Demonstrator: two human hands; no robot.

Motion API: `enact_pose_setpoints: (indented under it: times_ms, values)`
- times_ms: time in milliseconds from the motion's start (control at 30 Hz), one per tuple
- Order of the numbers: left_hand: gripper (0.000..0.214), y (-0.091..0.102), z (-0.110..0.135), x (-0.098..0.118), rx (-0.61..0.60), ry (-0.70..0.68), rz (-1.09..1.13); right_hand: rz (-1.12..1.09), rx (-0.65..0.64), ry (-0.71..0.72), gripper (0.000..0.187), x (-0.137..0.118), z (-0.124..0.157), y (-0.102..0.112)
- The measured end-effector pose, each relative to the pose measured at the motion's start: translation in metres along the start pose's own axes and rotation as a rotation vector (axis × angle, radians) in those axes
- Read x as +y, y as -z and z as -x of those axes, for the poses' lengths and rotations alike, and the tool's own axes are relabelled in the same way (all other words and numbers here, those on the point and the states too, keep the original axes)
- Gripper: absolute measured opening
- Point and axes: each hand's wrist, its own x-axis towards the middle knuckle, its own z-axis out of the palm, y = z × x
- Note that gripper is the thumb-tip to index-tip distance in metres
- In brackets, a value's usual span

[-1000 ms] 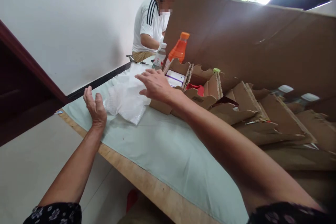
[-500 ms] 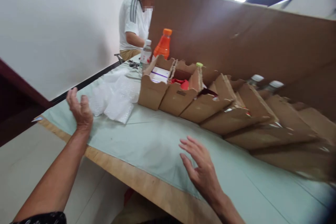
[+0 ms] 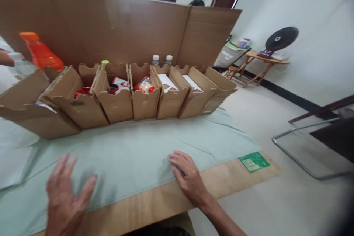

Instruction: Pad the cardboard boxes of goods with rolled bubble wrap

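Observation:
My left hand (image 3: pixel 66 195) is over the near left part of the pale green cloth (image 3: pixel 132 155), fingers spread and slightly blurred, holding nothing. On the cloth near the table's front edge lies my right hand (image 3: pixel 188 177), its fingers stretched out and nothing in them. Beyond both hands stands a row of several open cardboard bins (image 3: pixel 117 107). Red-and-white packaging (image 3: pixel 121 84) shows in one bin and a clear-and-red food packet (image 3: pixel 145 85) in the one beside it. White boxes (image 3: pixel 166 82) sit farther right. Bubble wrap (image 3: pixel 13 162) lies at the left edge.
A tall cardboard panel (image 3: pixel 116 29) rises behind the bins. An orange bottle (image 3: pixel 41 53) and clear bottles (image 3: pixel 155 60) stand behind the row. A green card (image 3: pixel 254 162) lies on the table's wooden edge. To the right are a metal-framed chair (image 3: pixel 301 166) and a fan (image 3: pixel 281 40).
My view has swung right, bringing the whole bin row, fan and chair into sight. My left hand has moved away from the bubble wrap. My right hand now lies lower on the cloth.

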Motion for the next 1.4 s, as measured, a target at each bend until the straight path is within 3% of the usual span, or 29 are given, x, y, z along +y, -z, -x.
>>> enact_pose_setpoints:
  times_ms: [33,100,133,200,300,400,467,600,767,900,1000,1100,1167,1233,1333,1400]
  values:
    - [0.088,-0.012,-0.024,0.046,-0.042,-0.057,-0.054,-0.005,-0.007,0.019,0.028,0.007,-0.002,0.005]
    - [0.075,-0.033,-0.059,0.126,-0.014,-0.215,-0.111,0.014,-0.002,0.05,0.028,0.027,-0.008,0.019]
    - [0.071,-0.044,-0.069,0.154,-0.039,-0.282,-0.151,0.038,0.013,0.057,0.028,0.04,-0.012,0.03]
    - [0.066,-0.064,-0.077,0.181,-0.095,-0.376,-0.235,0.118,0.073,0.043,0.029,0.069,-0.024,0.059]
    - [0.059,-0.088,-0.069,0.177,-0.22,-0.452,-0.384,0.325,0.214,-0.027,0.036,0.113,-0.058,0.109]
    - [0.055,-0.095,-0.061,0.167,-0.258,-0.496,-0.479,0.584,0.285,-0.134,0.054,0.149,-0.113,0.149]
    - [0.055,-0.094,-0.06,0.167,-0.254,-0.496,-0.502,0.721,0.15,-0.224,0.057,0.166,-0.151,0.164]
    - [0.055,-0.09,-0.064,0.173,-0.254,-0.486,-0.51,0.849,-0.199,-0.312,0.029,0.176,-0.197,0.18]
    - [0.056,-0.091,-0.065,0.174,-0.25,-0.477,-0.498,0.951,-0.351,-0.351,0.026,0.15,-0.181,0.205]
    - [0.057,-0.09,-0.064,0.176,-0.25,-0.472,-0.488,0.912,-0.617,-0.391,0.023,0.114,-0.168,0.218]
    - [0.054,-0.09,-0.065,0.178,-0.247,-0.462,-0.476,0.804,-0.736,-0.339,0.017,0.085,-0.181,0.206]
    - [0.052,-0.09,-0.065,0.177,-0.246,-0.459,-0.444,0.643,-0.758,-0.331,0.023,0.056,-0.206,0.181]
    - [0.052,-0.09,-0.065,0.176,-0.229,-0.44,-0.406,0.48,-0.721,-0.353,0.026,0.036,-0.219,0.163]
    - [0.054,-0.089,-0.065,0.176,-0.182,-0.396,-0.358,0.175,-0.594,-0.362,0.024,0.016,-0.225,0.152]
    - [0.057,-0.085,-0.063,0.178,-0.106,-0.349,-0.292,-0.329,-0.191,-0.239,0.019,-0.004,-0.215,0.156]
    - [0.055,-0.081,-0.061,0.182,-0.102,-0.354,-0.247,-0.433,0.117,-0.154,0.016,0.001,-0.197,0.171]
